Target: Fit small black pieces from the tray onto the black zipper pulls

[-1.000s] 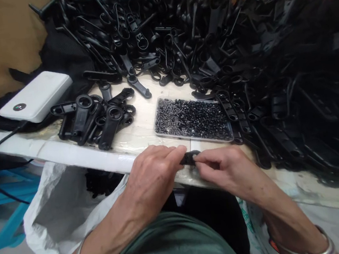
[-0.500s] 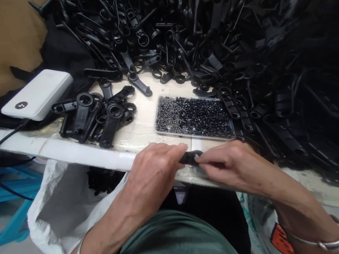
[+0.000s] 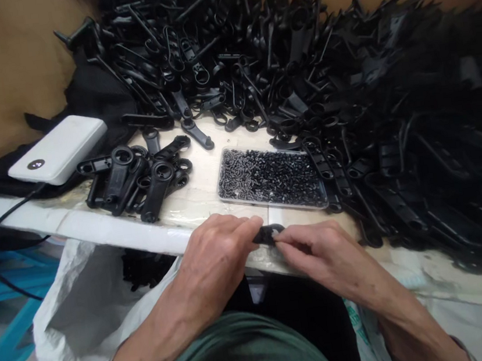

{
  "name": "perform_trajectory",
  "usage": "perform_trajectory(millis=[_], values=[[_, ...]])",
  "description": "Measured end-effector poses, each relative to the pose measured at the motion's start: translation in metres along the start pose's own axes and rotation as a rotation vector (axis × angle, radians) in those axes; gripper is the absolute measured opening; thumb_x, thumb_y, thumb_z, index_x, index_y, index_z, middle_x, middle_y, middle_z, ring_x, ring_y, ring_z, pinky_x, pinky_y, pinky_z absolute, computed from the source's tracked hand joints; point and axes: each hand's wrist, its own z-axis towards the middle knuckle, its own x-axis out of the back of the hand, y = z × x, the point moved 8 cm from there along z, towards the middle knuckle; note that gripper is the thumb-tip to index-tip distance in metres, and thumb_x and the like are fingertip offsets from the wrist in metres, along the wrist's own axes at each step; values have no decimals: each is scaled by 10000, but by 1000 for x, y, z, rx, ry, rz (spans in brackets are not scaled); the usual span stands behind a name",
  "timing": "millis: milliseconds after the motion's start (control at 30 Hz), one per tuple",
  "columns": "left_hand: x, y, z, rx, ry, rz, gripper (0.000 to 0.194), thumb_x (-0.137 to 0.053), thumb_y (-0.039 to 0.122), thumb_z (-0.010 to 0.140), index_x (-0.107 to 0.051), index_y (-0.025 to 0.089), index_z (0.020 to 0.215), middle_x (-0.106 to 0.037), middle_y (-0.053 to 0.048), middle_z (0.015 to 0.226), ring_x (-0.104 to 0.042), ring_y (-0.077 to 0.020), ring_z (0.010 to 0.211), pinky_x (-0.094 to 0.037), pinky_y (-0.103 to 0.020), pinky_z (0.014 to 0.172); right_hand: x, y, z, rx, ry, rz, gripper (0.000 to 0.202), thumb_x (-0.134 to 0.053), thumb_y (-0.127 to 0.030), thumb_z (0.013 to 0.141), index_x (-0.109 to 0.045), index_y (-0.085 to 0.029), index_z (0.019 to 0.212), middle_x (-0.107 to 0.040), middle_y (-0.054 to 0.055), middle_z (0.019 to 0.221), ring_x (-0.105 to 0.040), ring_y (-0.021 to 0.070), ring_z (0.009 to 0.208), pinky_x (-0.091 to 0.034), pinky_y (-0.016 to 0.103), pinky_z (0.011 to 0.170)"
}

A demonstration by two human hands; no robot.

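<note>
Close to the table's front edge, my left hand (image 3: 220, 247) is closed around a black plastic lever part (image 3: 266, 234), whose far end sticks out toward the right. My right hand (image 3: 315, 247) pinches at that exposed end with thumb and index finger. Whatever tiny piece may be between those fingertips is too small and hidden to make out. Just beyond both hands lies a shallow clear tray (image 3: 265, 202) filled with small dark and silvery pieces. To the left of the tray is a small heap of similar black lever parts (image 3: 154, 185).
A large pile of black plastic parts (image 3: 226, 59) covers the back and right of the table. At left sits a white power bank (image 3: 59, 150) with a black cable (image 3: 0, 219). Below the edge hangs an open white sack (image 3: 73, 318) beside a blue stool (image 3: 14, 337).
The view has tilted slightly, so the table sits lower in the picture. Both hands keep their hold at the lever part, with little visible movement relative to it.
</note>
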Motion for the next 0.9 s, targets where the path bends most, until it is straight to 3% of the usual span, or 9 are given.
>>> perform_trajectory(millis=[100, 200, 267, 367, 467, 567, 733, 900], values=[[0, 0, -1, -5, 0, -10, 175, -572, 101, 844, -582, 183, 999, -712, -49, 895, -647, -208, 797, -509, -342, 747, 2, -1, -3, -7, 7, 13, 271, -468, -181, 912, -624, -195, 691, -562, -41, 576, -502, 93, 528, -353, 232, 521], [0, -1, -1, -14, -20, -38, 196, -586, 122, 852, -573, 183, 1037, -703, -63, 964, -638, -209, 835, -499, -346, 769, 17, 2, -4, -10, 28, 51, 222, -497, -253, 927, -694, -221, 829, -685, -26, 730, -607, 111, 639, -428, 227, 606], [4, 0, 0, -49, -17, -91, 192, -597, 153, 859, -574, 188, 1047, -689, -66, 1028, -628, -199, 875, -486, -336, 795, 38, 7, 0, -32, 138, 12, 186, -529, -271, 915, -712, -236, 913, -723, -20, 836, -651, 125, 717, -464, 233, 680], [19, -2, 4, -101, 28, -134, 132, -554, 190, 900, -596, 187, 1025, -677, -59, 1036, -611, -180, 898, -468, -317, 811, 66, 14, 12, -72, 284, -236, 187, -541, -248, 898, -711, -236, 977, -728, 8, 938, -668, 172, 830, -476, 283, 756], [38, -13, 14, -63, 66, -6, 147, -497, 197, 929, -640, 174, 951, -675, -55, 926, -592, -181, 842, -459, -315, 762, 66, 17, 32, -105, 225, -510, 199, -539, -246, 890, -696, -255, 1011, -709, 29, 985, -657, 217, 880, -458, 322, 714], [51, -23, 32, -35, 51, 154, 177, -499, 173, 912, -661, 157, 844, -656, -59, 828, -567, -195, 796, -445, -332, 738, 57, 19, 47, -124, 162, -644, 151, -533, -236, 886, -678, -254, 926, -692, 24, 927, -644, 211, 826, -398, 301, 616], [35, -33, 66, -105, -162, 277, 200, -510, 112, 857, -606, 165, 689, -602, -37, 713, -545, -193, 756, -400, -331, 710, 52, 20, 51, -136, 144, -644, 153, -506, -227, 897, -624, -229, 800, -672, 16, 843, -621, 189, 777, -332, 282, 572], [14, -33, 83, -160, -279, 336, 225, -468, 46, 812, -580, 164, 656, -589, -26, 697, -540, -182, 745, -350, -344, 714, 57, 24, 44, -151, 167, -570, 114, -537, -214, 884, -625, -240, 816, -680, -10, 864, -628, 181, 789, -360, 277, 601]])
